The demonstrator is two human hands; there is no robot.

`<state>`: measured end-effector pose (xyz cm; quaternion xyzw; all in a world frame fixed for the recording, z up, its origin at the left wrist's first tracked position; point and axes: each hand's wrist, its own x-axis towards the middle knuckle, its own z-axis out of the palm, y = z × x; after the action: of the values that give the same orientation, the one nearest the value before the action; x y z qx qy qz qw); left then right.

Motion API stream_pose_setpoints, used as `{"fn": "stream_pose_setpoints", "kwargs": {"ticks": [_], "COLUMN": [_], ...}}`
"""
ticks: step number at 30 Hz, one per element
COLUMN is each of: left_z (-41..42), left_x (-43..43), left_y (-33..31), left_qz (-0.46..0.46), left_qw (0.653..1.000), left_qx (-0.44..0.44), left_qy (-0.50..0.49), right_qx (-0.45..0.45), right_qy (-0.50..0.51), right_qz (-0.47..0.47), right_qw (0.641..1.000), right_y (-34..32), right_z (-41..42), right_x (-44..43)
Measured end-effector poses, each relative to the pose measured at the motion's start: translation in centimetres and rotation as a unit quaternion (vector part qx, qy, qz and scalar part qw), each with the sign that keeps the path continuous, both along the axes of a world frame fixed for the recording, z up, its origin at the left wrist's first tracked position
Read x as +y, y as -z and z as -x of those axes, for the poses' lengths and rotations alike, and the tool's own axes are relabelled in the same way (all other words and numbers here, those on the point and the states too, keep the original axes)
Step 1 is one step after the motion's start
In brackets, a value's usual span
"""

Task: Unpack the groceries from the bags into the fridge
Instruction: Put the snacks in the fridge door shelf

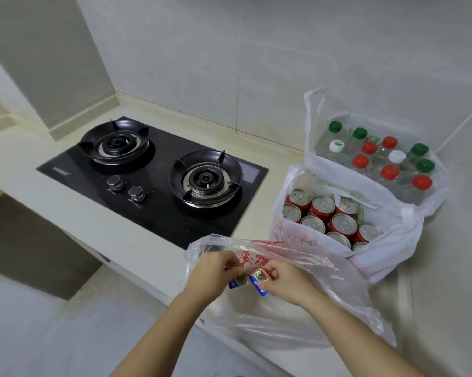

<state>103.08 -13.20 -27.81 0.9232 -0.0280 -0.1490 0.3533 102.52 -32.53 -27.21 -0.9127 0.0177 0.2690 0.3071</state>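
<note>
Blue-and-gold packets [260, 280], pinched between the left hand [211, 272] and right hand [285, 280], sit at six o'clock over the clear bag [297, 308], seemingly gathered for lifting out together.

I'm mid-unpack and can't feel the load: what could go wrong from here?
1. The left hand and right hand only pinch the packets; one may slip.
2. The near bag lies at the counter edge and may slide off.
3. The thin can bag looks full and may tear if lifted whole.
</note>
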Motion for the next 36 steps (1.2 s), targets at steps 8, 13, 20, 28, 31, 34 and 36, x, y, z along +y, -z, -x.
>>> {"fn": "stream_pose_setpoints", "kwargs": {"ticks": [8, 13, 20, 28, 31, 34, 36], "left_z": [4.1, 6.4, 11.6, 21.1, 25.5, 30.3, 33.5], "left_x": [3.2, 6.2, 11.5, 19.0, 21.8, 24.6, 26.5], "left_y": [-4.6, -6.2, -8.1, -9.7, -10.6, -12.1, -13.0], "left_qz": [0.159, 0.250, 0.296, 0.267, 0.263, 0.261, 0.262], "left_qw": [0.977, 0.935, 0.898, 0.863, 0.845, 0.823, 0.807], "left_qx": [0.013, 0.059, 0.049, -0.023, -0.050, -0.079, -0.099], "left_qy": [-0.143, -0.243, -0.322, -0.429, -0.462, -0.498, -0.519], "right_qx": [0.044, 0.068, 0.071, 0.097, 0.108, 0.120, 0.121], "right_qy": [0.053, 0.051, -0.020, -0.112, -0.157, -0.207, -0.240], "right_qz": [-0.228, -0.311, -0.326, -0.331, -0.328, -0.335, -0.338], "right_qw": [0.971, 0.947, 0.943, 0.932, 0.925, 0.911, 0.902], "right_y": [-2.4, -4.4, -6.8, -8.5, -9.2, -10.3, -10.9], "right_z": [0.5, 0.5, 1.8, 7.2, 10.5, 14.5, 17.4], "right_x": [2.6, 6.1, 12.5, 22.1, 26.5, 31.0, 34.0]}}
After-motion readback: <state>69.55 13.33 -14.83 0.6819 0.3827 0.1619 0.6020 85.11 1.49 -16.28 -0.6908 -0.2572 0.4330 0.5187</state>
